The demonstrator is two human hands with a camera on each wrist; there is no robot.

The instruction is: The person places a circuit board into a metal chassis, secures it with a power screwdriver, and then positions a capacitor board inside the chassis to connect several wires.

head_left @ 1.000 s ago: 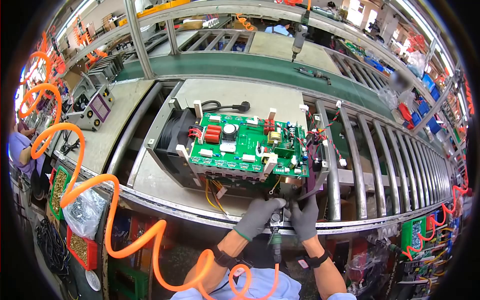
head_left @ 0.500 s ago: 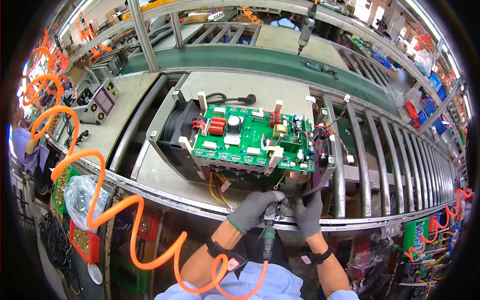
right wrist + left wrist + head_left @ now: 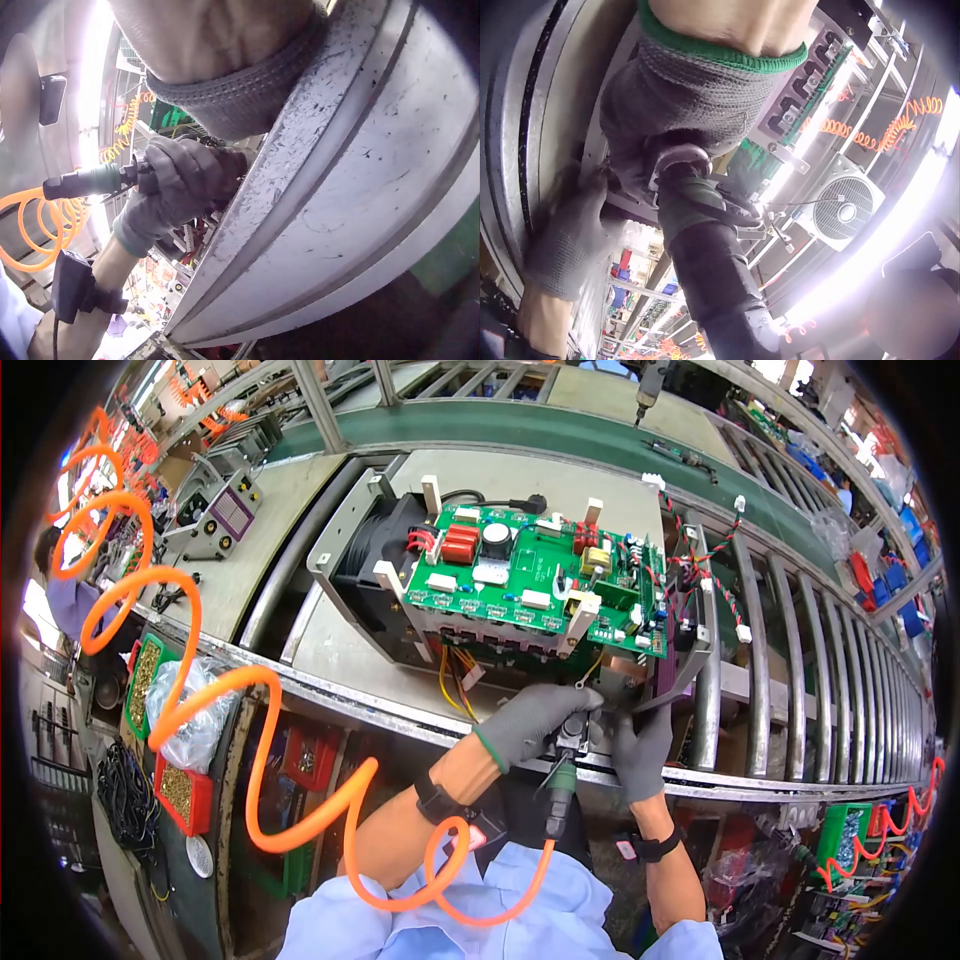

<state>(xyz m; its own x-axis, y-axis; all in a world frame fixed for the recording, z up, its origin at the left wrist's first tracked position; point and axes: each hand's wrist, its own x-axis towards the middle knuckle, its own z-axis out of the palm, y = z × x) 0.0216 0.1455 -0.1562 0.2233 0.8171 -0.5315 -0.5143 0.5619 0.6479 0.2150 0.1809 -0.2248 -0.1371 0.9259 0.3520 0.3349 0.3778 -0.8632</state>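
Clasping the air screwdriver (image 3: 558,792), the left hand (image 3: 533,726) sits beside the right hand (image 3: 641,752), grip unclear.

I observe a green belt (image 3: 560,430) beyond the grey bench (image 3: 340,650). Metal rollers (image 3: 820,690) lie right; screw bins (image 3: 178,792) left.

Left hand (image 3: 535,722) and right hand (image 3: 640,752) wear grey knit cloth gloves, rough and matt. Air screwdriver (image 3: 558,792) has a matt dark green body and a shiny metal collar. Coiled hose (image 3: 232,678) is glossy orange plastic. Circuit board (image 3: 530,595) is glossy green. Conveyor rail (image 3: 360,187) is dull, scratched metal. Shirt (image 3: 480,920) is pale blue cloth.
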